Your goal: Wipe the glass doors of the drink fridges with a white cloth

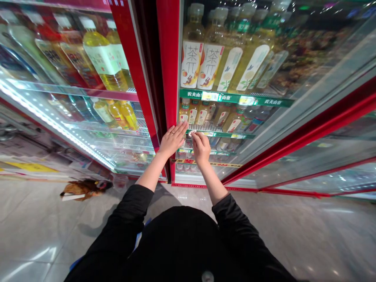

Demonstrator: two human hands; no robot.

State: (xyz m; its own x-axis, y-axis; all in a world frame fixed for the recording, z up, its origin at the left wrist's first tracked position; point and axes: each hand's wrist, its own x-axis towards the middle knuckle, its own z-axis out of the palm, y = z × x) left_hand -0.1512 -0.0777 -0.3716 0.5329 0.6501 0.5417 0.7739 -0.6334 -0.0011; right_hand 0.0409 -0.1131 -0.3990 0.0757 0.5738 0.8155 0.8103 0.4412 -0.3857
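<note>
Head view: the right hand [202, 148] pinches a small white piece [192, 133] between thumb and fingers, in front of the red-framed cooler [168, 70]. Just beside it, the left hand [173, 138] is flat, fingers extended and unclenched, across the frame's edge; contact is hard to tell. Bottles [192, 64] stand beyond on shelves.

Bottle labels [192, 64] read 茶π; shelf strip [230, 98] reads 农夫山泉.

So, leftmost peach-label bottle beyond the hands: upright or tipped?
Upright: the bottle has its cap on top, its base at the green shelf strip.
</note>
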